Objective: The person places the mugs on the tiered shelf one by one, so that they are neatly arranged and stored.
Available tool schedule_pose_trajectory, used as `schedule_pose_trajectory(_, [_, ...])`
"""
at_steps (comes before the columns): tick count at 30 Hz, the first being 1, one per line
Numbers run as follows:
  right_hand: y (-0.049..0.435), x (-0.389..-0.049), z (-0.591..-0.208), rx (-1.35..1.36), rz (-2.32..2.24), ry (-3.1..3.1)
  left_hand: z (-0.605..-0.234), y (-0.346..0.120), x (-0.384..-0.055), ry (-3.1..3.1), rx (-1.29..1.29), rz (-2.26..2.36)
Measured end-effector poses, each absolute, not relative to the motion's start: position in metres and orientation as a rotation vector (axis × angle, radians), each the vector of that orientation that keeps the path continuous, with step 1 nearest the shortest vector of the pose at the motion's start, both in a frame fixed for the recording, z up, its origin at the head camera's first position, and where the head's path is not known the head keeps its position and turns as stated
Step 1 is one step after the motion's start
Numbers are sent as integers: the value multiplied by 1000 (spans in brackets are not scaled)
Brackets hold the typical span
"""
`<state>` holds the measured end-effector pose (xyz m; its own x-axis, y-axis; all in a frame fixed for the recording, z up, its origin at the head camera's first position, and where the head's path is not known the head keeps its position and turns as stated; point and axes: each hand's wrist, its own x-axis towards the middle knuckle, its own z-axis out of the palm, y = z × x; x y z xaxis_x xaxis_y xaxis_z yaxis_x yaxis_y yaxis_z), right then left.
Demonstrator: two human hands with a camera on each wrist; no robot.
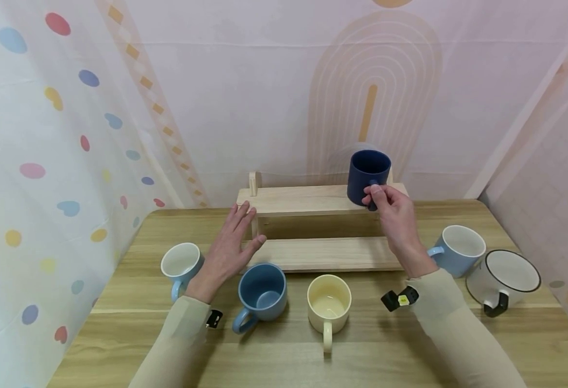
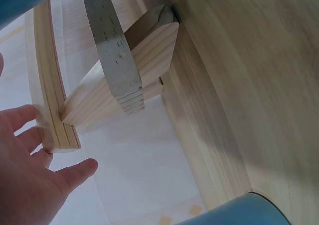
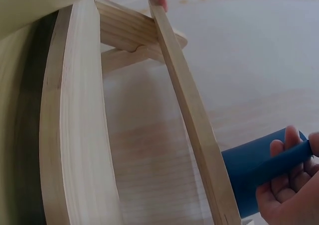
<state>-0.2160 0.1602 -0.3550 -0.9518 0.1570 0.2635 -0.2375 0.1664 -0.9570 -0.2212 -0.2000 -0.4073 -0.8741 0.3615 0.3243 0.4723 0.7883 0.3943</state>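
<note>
A navy blue mug (image 1: pixel 360 183) is at the right end of the upper board of a two-tier wooden rack (image 1: pixel 303 200). My right hand (image 1: pixel 396 218) pinches its handle between thumb and fingers. In the right wrist view the mug (image 3: pixel 249 172) meets the upper board's edge, with the right hand (image 3: pixel 294 192) round the handle. At the rack's left end, my left hand (image 1: pixel 228 250) has its fingers extended against the upper board. Seen from the left wrist, that hand (image 2: pixel 35 170) has fingertips at the board's end and the thumb held apart.
In front of the rack stand a medium-blue mug (image 1: pixel 250 291) and a pale yellow mug (image 1: pixel 315 312). A light blue mug (image 1: pixel 198 264) is left of my left hand. Another light blue mug (image 1: pixel 451 258) and a white mug with a black rim (image 1: pixel 483 285) stand at the right.
</note>
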Motion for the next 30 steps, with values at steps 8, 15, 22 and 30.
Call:
schedule_pose_trajectory(8, [169,-217,-356,89,1772,-2230,-407,-199,-225,-2738,-665,-699])
schedule_pose_trajectory(15, [177,-206,-363,89,1718,-2307,-407,-199,-226,-2749,-660,-704])
schedule_pose_trajectory(22, [184,-183,-370,228,1547,-2393,-407,-199,-227,-2748,-659,-712])
schedule_pose_trajectory(30, [191,-150,-380,326,1397,-2488,-406,-199,-227,-2753,-670,-720])
